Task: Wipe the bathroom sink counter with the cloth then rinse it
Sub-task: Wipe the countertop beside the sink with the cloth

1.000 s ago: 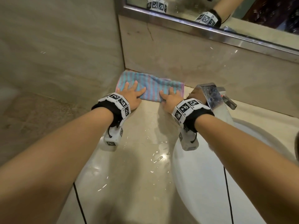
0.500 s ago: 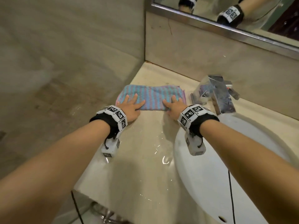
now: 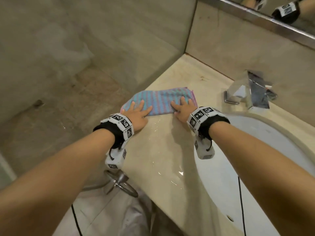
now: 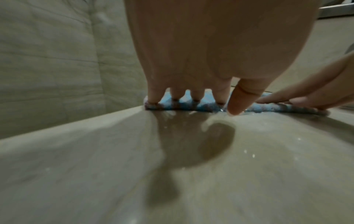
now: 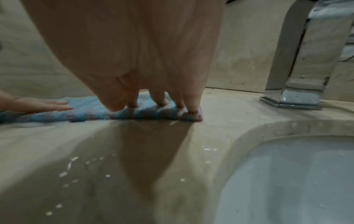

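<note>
A blue and pink striped cloth [image 3: 160,101] lies flat on the beige stone counter [image 3: 163,150], left of the sink. My left hand [image 3: 137,113] presses its left end with straight, spread fingers [image 4: 176,97], the thumb down at the cloth's near edge. My right hand [image 3: 183,108] presses the right end the same way, fingertips [image 5: 161,101] on the cloth [image 5: 91,112]. Water streaks shine on the counter between my wrists. The white sink basin [image 3: 252,150] sits to the right.
A square chrome faucet [image 3: 250,92] stands behind the basin, right of the cloth. Tiled walls close the counter at the left and back, with a mirror [image 3: 289,12] above. A chrome ring fitting [image 3: 122,183] hangs under the counter's front left edge.
Both hands have drawn the cloth from the back corner toward the counter's front, leaving a wet trail behind. The fingers stay flat on it throughout.
</note>
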